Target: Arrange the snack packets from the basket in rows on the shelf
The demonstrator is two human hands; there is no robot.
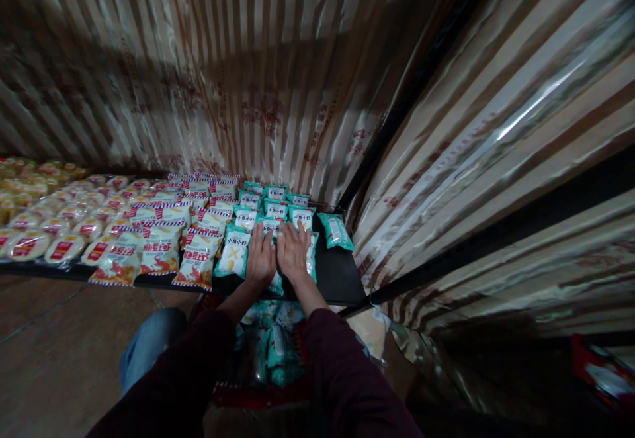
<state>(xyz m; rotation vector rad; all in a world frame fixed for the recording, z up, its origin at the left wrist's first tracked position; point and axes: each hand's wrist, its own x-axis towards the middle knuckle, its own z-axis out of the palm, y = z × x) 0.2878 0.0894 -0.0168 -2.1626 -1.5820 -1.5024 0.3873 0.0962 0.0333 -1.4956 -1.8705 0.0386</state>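
Note:
Both my hands lie flat, side by side, on teal snack packets at the front of a dark shelf (342,272). My left hand (260,257) rests with fingers stretched over a teal packet (233,253). My right hand (294,251) presses on the neighbouring row of teal packets (276,210), fingers apart. One teal packet (336,230) lies askew to the right of my right hand. My sleeves are dark maroon.
Left of the teal rows lie several red-and-white snack packets (159,247), then yellowish round packets (62,247). A box with more teal packets (275,349) sits below the shelf between my arms. Striped foil sheeting (476,160) walls the back and right. Brown floor at the left.

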